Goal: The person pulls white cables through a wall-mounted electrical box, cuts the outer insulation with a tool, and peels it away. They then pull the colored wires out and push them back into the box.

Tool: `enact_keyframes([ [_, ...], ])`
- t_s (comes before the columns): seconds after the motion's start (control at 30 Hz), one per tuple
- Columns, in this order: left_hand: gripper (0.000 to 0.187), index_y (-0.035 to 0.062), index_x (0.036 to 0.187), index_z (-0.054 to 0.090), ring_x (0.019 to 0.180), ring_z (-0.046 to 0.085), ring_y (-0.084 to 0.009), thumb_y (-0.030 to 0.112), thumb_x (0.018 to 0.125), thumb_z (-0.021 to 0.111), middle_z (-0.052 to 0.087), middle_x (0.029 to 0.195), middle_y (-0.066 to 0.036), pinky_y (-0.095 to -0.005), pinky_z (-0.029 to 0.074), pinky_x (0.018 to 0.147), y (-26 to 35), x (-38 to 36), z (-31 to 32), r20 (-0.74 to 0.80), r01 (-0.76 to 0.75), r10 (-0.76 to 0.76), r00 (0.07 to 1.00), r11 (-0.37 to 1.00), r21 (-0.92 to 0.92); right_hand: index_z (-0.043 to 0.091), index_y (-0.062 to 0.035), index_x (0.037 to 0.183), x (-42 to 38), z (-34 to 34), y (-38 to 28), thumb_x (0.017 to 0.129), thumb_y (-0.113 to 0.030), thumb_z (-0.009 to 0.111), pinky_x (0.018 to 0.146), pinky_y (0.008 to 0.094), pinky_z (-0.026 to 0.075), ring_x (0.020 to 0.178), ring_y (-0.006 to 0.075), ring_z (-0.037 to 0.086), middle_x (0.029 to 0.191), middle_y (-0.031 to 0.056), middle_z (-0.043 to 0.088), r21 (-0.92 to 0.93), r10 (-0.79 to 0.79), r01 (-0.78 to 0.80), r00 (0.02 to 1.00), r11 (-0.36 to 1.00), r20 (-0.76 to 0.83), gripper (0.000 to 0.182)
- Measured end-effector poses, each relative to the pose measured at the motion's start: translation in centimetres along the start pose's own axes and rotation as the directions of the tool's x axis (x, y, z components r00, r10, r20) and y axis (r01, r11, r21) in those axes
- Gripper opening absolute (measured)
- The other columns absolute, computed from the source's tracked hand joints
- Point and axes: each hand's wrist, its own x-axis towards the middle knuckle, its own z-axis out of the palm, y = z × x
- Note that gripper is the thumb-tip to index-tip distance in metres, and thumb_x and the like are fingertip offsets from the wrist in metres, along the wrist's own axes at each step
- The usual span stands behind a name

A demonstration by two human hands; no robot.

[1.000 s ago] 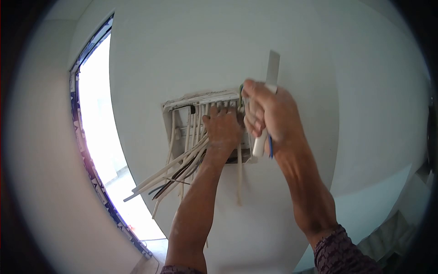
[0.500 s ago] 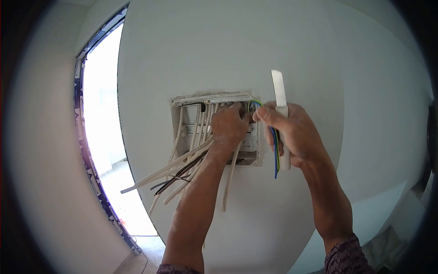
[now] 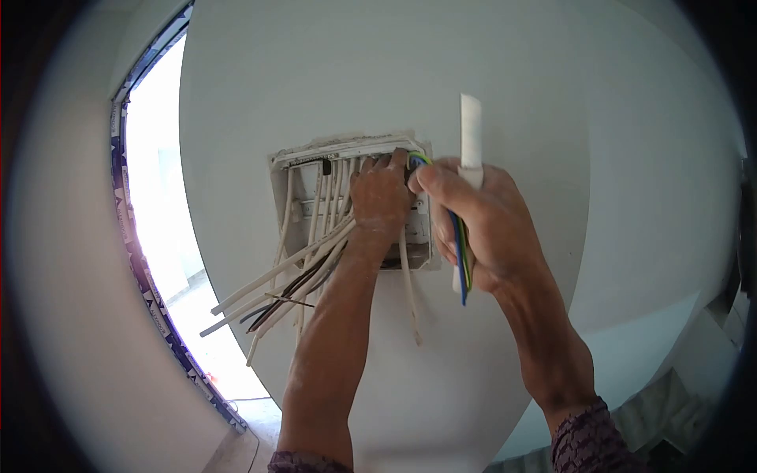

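Note:
My right hand (image 3: 493, 217) is closed around the white handle of a knife (image 3: 471, 130), whose broad blade points up. Its thumb and forefinger pinch blue and green-yellow wires (image 3: 461, 256), which arch out of the box's upper right corner and hang down past the palm. My left hand (image 3: 381, 197) reaches into the recessed electrical box (image 3: 281, 217), fingers curled near its top edge beside those wires. What the left fingers grip is hidden behind the hand. Several white cables (image 3: 268, 276) come down from the box top and spread out left of my left forearm.
Dark wires (image 3: 288, 296) stick out among the white cables. One white cable (image 3: 411, 303) hangs below the box's right side. A grey-white wall (image 3: 505, 63) surrounds the box. At left is a bright doorway (image 3: 158, 197) with a tape-covered frame (image 3: 134, 236).
The knife blade has turned from a slight left lean to nearly upright. The box and both hands appear further left and higher in view. The hanging cable's lower end has swung right.

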Motion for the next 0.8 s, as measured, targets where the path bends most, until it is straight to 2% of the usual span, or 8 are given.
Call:
enact_keyframes([
  [0.13, 0.031, 0.0070, 0.116, 0.066, 0.106, 0.066, -0.0392, 0.020, 0.088, 0.070, 0.073, 0.108, -0.015, -0.0494, 0.051, 0.092, -0.3, 0.2, -1.1, 0.190, 0.149, -0.133, 0.973, 0.986, -0.074, 0.069, 0.0050, 0.102, 0.6, -0.5, -1.1, 0.101, -0.040, 0.068, 0.041, 0.0267, 0.035, 0.040, 0.0082, 0.041, 0.058, 0.0022, 0.053, -0.076, 0.054, -0.048, 0.995, 0.996, 0.081, 0.045],
  [0.2, 0.033, 0.0052, 0.118, 0.066, 0.104, 0.067, -0.0394, 0.017, 0.087, 0.071, 0.072, 0.107, -0.017, -0.0501, 0.052, 0.089, -1.0, -0.9, -0.8, -0.127, -0.060, 0.026, 0.992, 0.959, -0.275, 0.069, 0.0048, 0.103, 0.1, -0.9, -1.2, 0.102, -0.043, 0.067, 0.041, 0.0267, 0.036, 0.040, 0.0083, 0.041, 0.058, 0.0025, 0.053, -0.111, 0.069, -0.058, 0.993, 0.992, 0.101, 0.047],
  [0.33, 0.030, 0.0027, 0.114, 0.069, 0.101, 0.068, -0.0397, 0.016, 0.088, 0.073, 0.071, 0.107, -0.019, -0.0484, 0.054, 0.083, -0.8, -0.9, -1.5, -0.170, -0.117, 0.047, 0.984, 0.896, -0.429, 0.067, 0.0051, 0.111, -1.0, -1.2, -0.4, 0.102, -0.050, 0.064, 0.041, 0.0270, 0.038, 0.040, 0.0097, 0.044, 0.059, 0.0044, 0.056, -0.133, 0.084, -0.068, 0.990, 0.989, 0.114, 0.056],
  [0.43, 0.020, 0.0022, 0.107, 0.072, 0.092, 0.070, -0.0406, 0.016, 0.092, 0.071, 0.072, 0.098, -0.019, -0.0456, 0.055, 0.077, 0.0, 0.2, -2.5, -0.168, -0.054, -0.067, 0.984, 0.777, -0.627, 0.065, 0.0031, 0.112, -1.8, -1.9, 0.7, 0.103, -0.050, 0.063, 0.042, 0.0276, 0.040, 0.042, 0.0108, 0.047, 0.063, 0.0061, 0.060, -0.112, 0.030, -0.024, 0.998, 0.993, 0.054, 0.054],
  [0.47, 0.021, 0.0013, 0.105, 0.073, 0.085, 0.070, -0.0298, 0.020, 0.094, 0.073, 0.074, 0.094, -0.015, -0.0399, 0.055, 0.074, 0.0, 0.4, -2.7, -0.093, 0.072, -0.173, 0.981, 0.758, -0.649, 0.065, 0.0031, 0.112, -2.1, -2.4, 0.9, 0.103, -0.050, 0.063, 0.042, 0.0276, 0.040, 0.042, 0.0108, 0.047, 0.063, 0.0061, 0.060, -0.113, 0.029, -0.023, 0.998, 0.993, 0.053, 0.054],
  [0.5, 0.024, 0.0005, 0.102, 0.075, 0.079, 0.071, -0.0190, 0.024, 0.095, 0.076, 0.076, 0.089, -0.011, -0.0341, 0.054, 0.071, 0.0, 0.6, -2.8, -0.017, 0.196, -0.275, 0.961, 0.725, -0.660, 0.063, 0.0016, 0.112, -2.5, -3.1, 1.0, 0.104, -0.048, 0.061, 0.046, 0.0286, 0.042, 0.046, 0.0113, 0.050, 0.066, 0.0066, 0.061, -0.282, 0.105, -0.102, 0.994, 0.954, -0.004, 0.051],
  [0.63, 0.028, -0.0033, 0.098, 0.073, 0.073, 0.069, -0.0157, 0.025, 0.095, 0.076, 0.076, 0.082, -0.011, -0.0325, 0.054, 0.068, -1.0, 0.7, -4.5, 0.050, 0.306, -0.428, 0.902, 0.554, -0.774, 0.059, -0.0024, 0.109, -4.3, -4.2, 6.2, 0.106, -0.040, 0.058, 0.056, 0.0325, 0.046, 0.059, 0.0133, 0.056, 0.073, 0.0051, 0.060, -0.602, 0.132, -0.166, 0.986, 0.781, -0.100, 0.038],
  [0.8, 0.027, -0.0026, 0.090, 0.074, 0.063, 0.068, -0.0109, 0.024, 0.095, 0.076, 0.072, 0.068, -0.008, -0.0270, 0.054, 0.062, -1.1, 1.0, -4.5, 0.221, 0.432, -0.478, 0.850, 0.391, -0.813, 0.058, -0.0019, 0.113, -5.0, -2.7, 9.8, 0.107, -0.034, 0.056, 0.064, 0.0372, 0.048, 0.064, 0.0180, 0.058, 0.075, 0.0063, 0.062, -0.431, 0.249, -0.233, 0.968, 0.872, -0.020, 0.033],
])
